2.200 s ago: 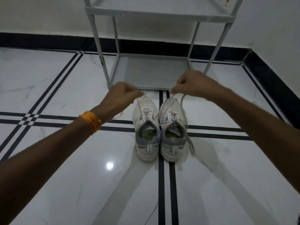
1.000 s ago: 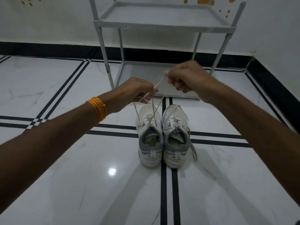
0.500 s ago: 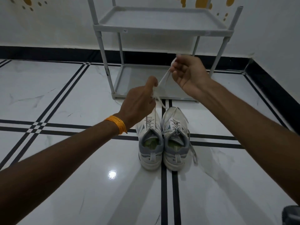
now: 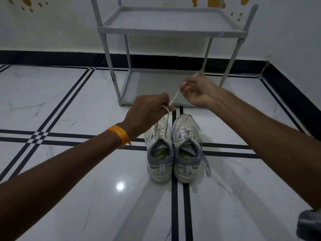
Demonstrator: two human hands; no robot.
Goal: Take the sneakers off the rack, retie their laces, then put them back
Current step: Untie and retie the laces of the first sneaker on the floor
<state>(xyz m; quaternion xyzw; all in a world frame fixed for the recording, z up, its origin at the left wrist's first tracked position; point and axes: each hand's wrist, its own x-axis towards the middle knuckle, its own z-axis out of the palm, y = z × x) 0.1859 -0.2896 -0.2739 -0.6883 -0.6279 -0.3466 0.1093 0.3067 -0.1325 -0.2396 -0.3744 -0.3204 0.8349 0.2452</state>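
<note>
The sneakers (image 4: 174,148) stand side by side on the floor (image 4: 69,197), heels nearest; the right shoe's lace (image 4: 205,164) trails loose; above the left shoe, the left hand (image 4: 147,112) pinches a loop of lace (image 4: 165,119), the right hand (image 4: 198,92) grips its other end; the tying step is in hand; next, wrap and pull snug; beyond stands the rack (image 4: 172,28), its shelves bare.

Readable text: none can be made out.
Grey plastic two-tier shoe rack (image 4: 171,23): a small white sticker (image 4: 132,33) is seen on the front rim of the top shelf; its marks are too small to be read.
White and grey lace-up sneakers (image 4: 174,150): side markings are seen, no brand name can be read.
</note>
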